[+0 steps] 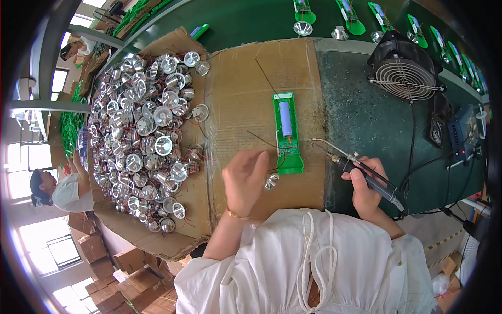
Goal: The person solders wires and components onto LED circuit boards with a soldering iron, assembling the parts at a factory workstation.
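On the cardboard in front of me lies a green plastic housing (296, 163), long and narrow, with a purple cylindrical battery (285, 118) and a small circuit board (287, 146) inside. My left hand (244, 175) is at the housing's lower left, fingers bent and drawn together; whatever they may pinch is hidden. A small silver reflector cup (271, 181) sits just right of that hand, below the board. My right hand (367, 189) is closed round a soldering iron (370, 181), whose tip is right of the housing, near the board. A bent metal tube runs alongside the tip.
A large heap of silver reflector cups (148, 125) with thin wires fills the cardboard at left. A black fan (405, 73) stands at back right, beside a blue box-shaped device (463, 133). More green housings (351, 18) line the far edge. Another person (65, 188) sits at far left.
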`<state>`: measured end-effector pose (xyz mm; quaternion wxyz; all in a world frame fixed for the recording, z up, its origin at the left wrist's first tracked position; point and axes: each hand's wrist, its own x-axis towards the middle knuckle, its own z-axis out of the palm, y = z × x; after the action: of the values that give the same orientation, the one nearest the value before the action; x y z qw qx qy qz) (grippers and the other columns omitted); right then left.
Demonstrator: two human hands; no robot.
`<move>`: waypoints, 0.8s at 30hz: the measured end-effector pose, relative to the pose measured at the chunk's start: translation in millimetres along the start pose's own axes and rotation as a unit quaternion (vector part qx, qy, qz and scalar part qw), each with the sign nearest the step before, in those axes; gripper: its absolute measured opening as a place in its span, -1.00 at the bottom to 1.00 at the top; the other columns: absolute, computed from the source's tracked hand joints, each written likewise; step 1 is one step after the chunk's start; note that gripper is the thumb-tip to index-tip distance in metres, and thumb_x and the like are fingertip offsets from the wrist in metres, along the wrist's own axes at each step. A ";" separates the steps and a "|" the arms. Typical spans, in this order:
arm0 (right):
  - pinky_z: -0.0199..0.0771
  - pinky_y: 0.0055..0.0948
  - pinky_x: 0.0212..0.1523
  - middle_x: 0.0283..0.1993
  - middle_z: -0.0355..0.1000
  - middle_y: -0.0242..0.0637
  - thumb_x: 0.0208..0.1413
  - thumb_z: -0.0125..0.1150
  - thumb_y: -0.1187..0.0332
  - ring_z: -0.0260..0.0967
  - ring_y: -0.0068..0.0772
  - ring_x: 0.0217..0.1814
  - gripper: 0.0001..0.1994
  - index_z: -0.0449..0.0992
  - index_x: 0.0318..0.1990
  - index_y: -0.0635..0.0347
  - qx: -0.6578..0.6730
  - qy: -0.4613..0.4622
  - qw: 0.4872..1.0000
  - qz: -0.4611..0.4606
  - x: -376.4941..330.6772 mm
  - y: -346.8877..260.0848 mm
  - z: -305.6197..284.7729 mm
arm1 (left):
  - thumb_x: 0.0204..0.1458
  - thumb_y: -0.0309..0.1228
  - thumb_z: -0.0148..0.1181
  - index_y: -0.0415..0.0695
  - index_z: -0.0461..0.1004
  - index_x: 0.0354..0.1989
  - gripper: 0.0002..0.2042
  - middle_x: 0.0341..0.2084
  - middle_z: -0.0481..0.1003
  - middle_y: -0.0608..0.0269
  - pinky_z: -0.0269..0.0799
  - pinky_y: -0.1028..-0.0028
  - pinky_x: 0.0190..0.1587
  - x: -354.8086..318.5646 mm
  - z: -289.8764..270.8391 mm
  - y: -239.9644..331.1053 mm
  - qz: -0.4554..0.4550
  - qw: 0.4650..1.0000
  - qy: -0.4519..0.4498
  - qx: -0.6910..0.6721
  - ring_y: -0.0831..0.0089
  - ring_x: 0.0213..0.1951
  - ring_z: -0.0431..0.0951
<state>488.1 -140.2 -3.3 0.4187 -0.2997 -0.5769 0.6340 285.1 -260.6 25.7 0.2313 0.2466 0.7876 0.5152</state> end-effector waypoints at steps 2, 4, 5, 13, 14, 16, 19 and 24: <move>0.35 -0.55 -0.40 -0.51 0.40 -0.19 0.01 0.12 0.49 0.33 -0.53 -0.47 -0.86 0.29 -0.33 0.32 0.008 0.016 1.000 -0.007 3.1 0.0 -5.1 | -0.05 -0.48 0.17 -0.27 0.50 -0.42 -0.90 -0.58 0.52 0.24 0.39 0.60 -0.44 3.4 -2.9 -6.1 0.018 1.000 -0.012 0.023 0.59 -0.52 0.51; 0.45 -0.49 -0.43 -0.35 0.31 -0.19 0.01 0.12 0.44 0.36 -0.46 -0.52 -0.80 0.25 -0.29 0.33 -0.008 0.032 0.999 0.000 3.7 -2.2 -11.4 | -0.07 -0.47 0.19 -0.27 0.51 -0.42 -0.89 -0.56 0.53 0.21 0.40 0.59 -0.43 1.9 -2.2 -9.8 0.008 0.996 -0.032 0.083 0.57 -0.51 0.52; 0.45 -0.49 -0.43 -0.35 0.31 -0.19 0.01 0.12 0.44 0.36 -0.46 -0.52 -0.80 0.25 -0.29 0.33 -0.012 0.040 0.999 -0.006 6.8 -4.1 -12.5 | -0.09 -0.46 0.20 -0.26 0.52 -0.42 -0.88 -0.56 0.53 0.18 0.41 0.58 -0.43 1.5 -1.6 -8.9 -0.001 0.995 -0.041 0.089 0.56 -0.51 0.53; 0.44 -0.53 -0.43 -0.50 0.42 -0.17 0.02 0.10 0.49 0.40 -0.48 -0.51 -0.84 0.27 -0.31 0.34 0.029 0.113 0.991 -0.071 22.9 -9.2 -25.6 | -0.09 -0.47 0.19 -0.29 0.50 -0.45 -0.89 -0.61 0.51 0.24 0.37 0.62 -0.46 3.5 -3.4 -16.3 -0.009 0.995 -0.066 0.069 0.62 -0.54 0.49; 0.44 -0.53 -0.43 -0.50 0.42 -0.17 0.02 0.10 0.49 0.40 -0.48 -0.51 -0.84 0.27 -0.31 0.34 0.027 0.116 0.990 -0.072 23.9 -9.5 -27.0 | -0.08 -0.47 0.19 -0.29 0.50 -0.45 -0.88 -0.62 0.51 0.25 0.37 0.62 -0.46 3.6 -2.9 -15.1 -0.025 0.996 -0.069 0.050 0.62 -0.55 0.49; 0.44 -0.53 -0.44 -0.50 0.42 -0.17 0.02 0.11 0.49 0.40 -0.48 -0.52 -0.84 0.26 -0.31 0.35 0.022 0.114 0.990 -0.082 25.7 -9.2 -28.9 | -0.08 -0.47 0.19 -0.30 0.50 -0.46 -0.87 -0.64 0.51 0.27 0.38 0.62 -0.46 5.3 -1.1 -12.9 -0.014 0.996 -0.076 0.054 0.62 -0.56 0.49; 0.45 -0.53 -0.45 -0.49 0.42 -0.16 0.02 0.11 0.49 0.40 -0.48 -0.52 -0.84 0.26 -0.31 0.35 0.031 0.127 0.989 -0.075 27.0 -7.8 -29.7 | -0.09 -0.47 0.20 -0.30 0.50 -0.46 -0.87 -0.63 0.51 0.26 0.39 0.62 -0.46 6.1 0.2 -8.2 -0.016 0.994 -0.088 0.069 0.62 -0.55 0.50; 0.48 -0.52 -0.45 -0.45 0.40 -0.16 0.02 0.10 0.50 0.40 -0.48 -0.52 -0.84 0.26 -0.30 0.35 0.053 0.137 0.987 -0.065 28.8 -6.8 -28.8 | -0.11 -0.46 0.22 -0.30 0.50 -0.48 -0.87 -0.62 0.52 0.23 0.39 0.61 -0.49 6.5 0.2 -2.6 -0.013 0.990 -0.118 0.081 0.61 -0.57 0.51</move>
<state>500.7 -101.1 1.9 0.5492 -0.3229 -0.4984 0.5880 279.8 -257.3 22.5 0.3091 0.3132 0.7969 0.4138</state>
